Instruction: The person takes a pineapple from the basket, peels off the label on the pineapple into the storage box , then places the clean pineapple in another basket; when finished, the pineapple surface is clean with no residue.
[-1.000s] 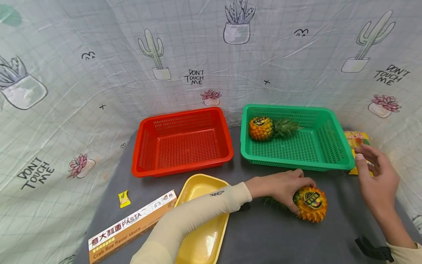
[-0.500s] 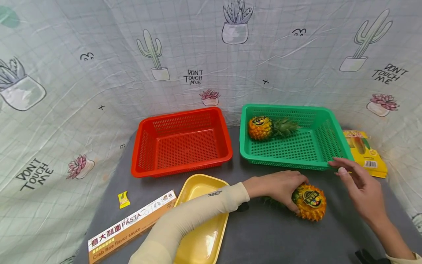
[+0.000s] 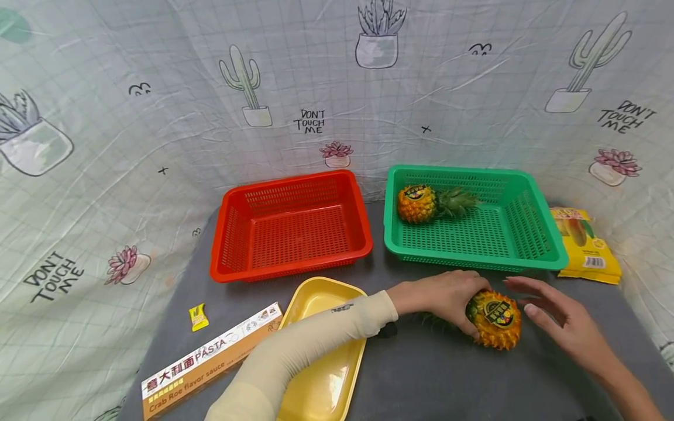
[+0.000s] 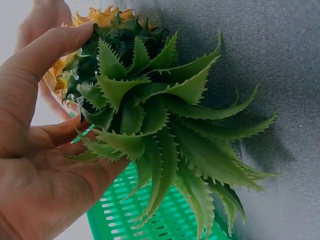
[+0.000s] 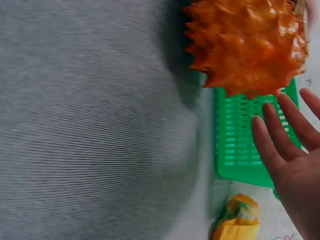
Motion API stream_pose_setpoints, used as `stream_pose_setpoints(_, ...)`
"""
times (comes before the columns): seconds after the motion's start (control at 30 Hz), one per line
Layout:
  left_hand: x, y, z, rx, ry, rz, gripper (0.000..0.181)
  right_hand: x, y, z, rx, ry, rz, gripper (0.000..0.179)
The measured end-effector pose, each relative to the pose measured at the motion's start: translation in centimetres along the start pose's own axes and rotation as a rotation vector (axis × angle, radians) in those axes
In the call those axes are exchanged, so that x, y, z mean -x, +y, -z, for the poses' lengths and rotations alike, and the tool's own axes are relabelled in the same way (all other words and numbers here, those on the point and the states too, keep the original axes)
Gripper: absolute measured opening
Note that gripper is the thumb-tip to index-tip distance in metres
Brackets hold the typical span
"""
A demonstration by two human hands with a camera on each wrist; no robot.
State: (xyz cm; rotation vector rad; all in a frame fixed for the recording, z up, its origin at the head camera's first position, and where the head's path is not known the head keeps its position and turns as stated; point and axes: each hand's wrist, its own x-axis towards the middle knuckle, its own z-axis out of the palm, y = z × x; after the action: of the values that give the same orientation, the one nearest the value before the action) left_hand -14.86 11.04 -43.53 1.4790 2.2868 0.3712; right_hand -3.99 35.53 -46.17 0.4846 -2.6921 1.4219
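Note:
My left hand [image 3: 447, 299] grips a small pineapple [image 3: 495, 320] near its crown, thumb on the near side and fingers over the far side. The fruit lies on its side with its labelled, orange body pointing right. In the left wrist view the spiky green crown [image 4: 150, 105] spreads out below the thumb. My right hand [image 3: 563, 318] hovers just right of the fruit, fingers spread and reaching towards its orange end. The right wrist view shows those fingertips [image 5: 257, 122] close to the spiny skin. Another pineapple [image 3: 417, 204] lies inside the green basket [image 3: 474, 260].
A red basket [image 3: 292, 272] stands at the back left. A yellow tray [image 3: 321, 383] lies partly under my left forearm. Left of it are a pasta box [image 3: 210, 362] and a small yellow packet [image 3: 198, 317]. A yellow bag [image 3: 588, 251] lies right of the green basket.
My right hand has moved left and down from beside the yellow bag to the pineapple's right end, uncovering the bag. My left hand keeps its grip and has barely moved.

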Motion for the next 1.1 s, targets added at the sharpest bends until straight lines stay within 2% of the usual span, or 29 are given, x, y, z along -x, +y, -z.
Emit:
stream_pose_setpoints(0.1,0.2,-0.1,-0.1,0.011,0.011,-0.009,0.085,0.1,0.6,-0.7,-0.052,-0.062,0.021,0.058)
stream_pose_setpoints(0.2,0.3,0.0,-0.1,0.008,0.02,-0.008,0.086,0.2,0.9,-1.4,-0.084,-0.088,0.044,0.064)
stream_pose_setpoints(0.4,0.6,0.1,-0.2,-0.005,0.028,0.027,0.087,0.3,1.1,-2.5,-0.075,-0.065,0.012,0.073)
stream_pose_setpoints(0.63,0.8,0.2,-0.2,0.0,0.035,0.038,0.086,0.6,1.4,-3.2,-0.047,-0.022,-0.019,0.081)
stream_pose_setpoints(1.1,0.6,-0.1,-0.1,0.032,0.015,0.011,0.086,1.0,2.0,-3.2,-0.028,-0.033,-0.038,0.075)
